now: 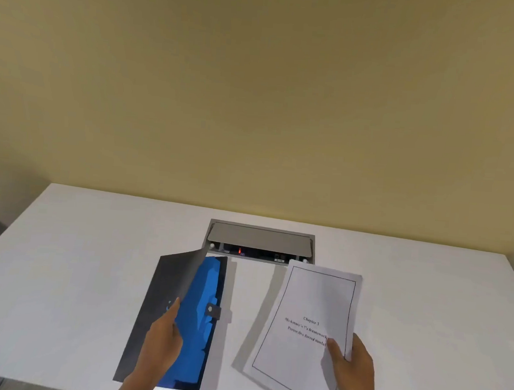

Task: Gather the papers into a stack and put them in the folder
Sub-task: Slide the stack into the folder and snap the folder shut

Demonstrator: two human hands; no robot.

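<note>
A folder (201,322) lies on the white table, blue inside, with a grey snap tab on its right edge. Its dark grey cover (161,295) is lifted partway, and my left hand (163,338) grips the cover's edge. To the right, my right hand (351,365) holds a stack of white papers (303,331) by its lower right side, thumb on top. The top sheet has a thin black border and a few lines of printed text. The stack is tilted and raised slightly off the table, casting a shadow on its left.
A grey cable hatch (259,241) is set into the white table (75,257) just behind the folder and papers, its lid open. A yellow wall rises behind the table. The table's near edge runs along the bottom left.
</note>
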